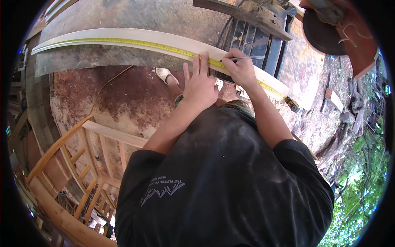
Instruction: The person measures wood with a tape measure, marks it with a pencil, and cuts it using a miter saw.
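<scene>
A long pale wooden board (164,38) runs across the workbench in front of me. Along it lies the yellow blade of a tape measure (144,44), whose dark case (292,104) sits at the board's right end. My left hand (199,87) has its fingers stretched out, with the tips on the blade and the board's near edge. Just to its right, my right hand (242,72) is closed around a slim pen (256,57) with a clear barrel. The pen's dark tip points left, down at the blade close to my left fingers.
Metal machine parts (251,45) stand behind the board, with a dark beam (247,15) across them. A brown machine with a dark disc (323,31) is at the upper right. A wooden frame with slats (82,152) stands at the lower left. Green plants (362,193) grow at the right.
</scene>
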Action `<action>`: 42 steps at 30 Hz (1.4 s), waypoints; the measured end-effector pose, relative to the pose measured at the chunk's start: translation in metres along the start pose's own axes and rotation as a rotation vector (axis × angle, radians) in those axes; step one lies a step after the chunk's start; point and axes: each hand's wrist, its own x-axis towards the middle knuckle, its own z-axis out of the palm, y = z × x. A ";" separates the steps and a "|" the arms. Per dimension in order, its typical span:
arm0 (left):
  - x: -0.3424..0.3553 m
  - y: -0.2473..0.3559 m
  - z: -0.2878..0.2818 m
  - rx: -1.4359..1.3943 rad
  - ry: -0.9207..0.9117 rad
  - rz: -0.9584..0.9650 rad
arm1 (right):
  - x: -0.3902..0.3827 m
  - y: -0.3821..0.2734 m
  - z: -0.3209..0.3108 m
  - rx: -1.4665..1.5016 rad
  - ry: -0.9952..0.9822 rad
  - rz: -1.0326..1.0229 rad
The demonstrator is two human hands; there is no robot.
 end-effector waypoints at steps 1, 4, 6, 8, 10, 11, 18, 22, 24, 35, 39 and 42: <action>0.000 0.000 0.000 -0.003 -0.001 -0.002 | 0.000 -0.001 0.000 -0.002 -0.003 0.002; -0.001 0.001 -0.001 -0.011 0.013 -0.002 | -0.001 -0.002 0.000 -0.006 -0.009 -0.016; -0.001 0.002 -0.001 -0.010 0.012 -0.009 | -0.001 -0.001 0.001 -0.006 -0.004 -0.021; 0.000 0.002 -0.003 -0.002 -0.008 -0.007 | -0.001 -0.002 0.001 -0.021 0.006 -0.027; -0.001 0.001 -0.003 0.007 -0.025 -0.008 | -0.001 -0.004 0.002 -0.036 0.013 -0.036; -0.001 0.001 -0.003 -0.011 -0.015 -0.013 | -0.002 -0.004 0.003 -0.045 0.030 -0.019; -0.001 0.000 0.000 -0.017 -0.007 -0.012 | -0.002 -0.006 0.004 -0.042 0.060 -0.004; -0.002 -0.001 -0.001 -0.009 -0.001 -0.010 | -0.003 -0.008 0.005 -0.059 0.051 -0.018; -0.002 -0.001 -0.001 -0.013 0.000 -0.006 | -0.003 -0.009 0.006 -0.042 0.080 -0.023; -0.005 -0.001 0.000 -0.017 0.037 0.000 | -0.003 -0.010 0.005 -0.074 0.047 -0.035; -0.006 -0.001 0.001 -0.015 0.046 0.009 | -0.006 -0.015 0.004 -0.115 0.036 -0.063; -0.004 0.001 0.002 0.015 0.020 0.004 | -0.014 -0.025 0.000 -0.401 0.100 -0.203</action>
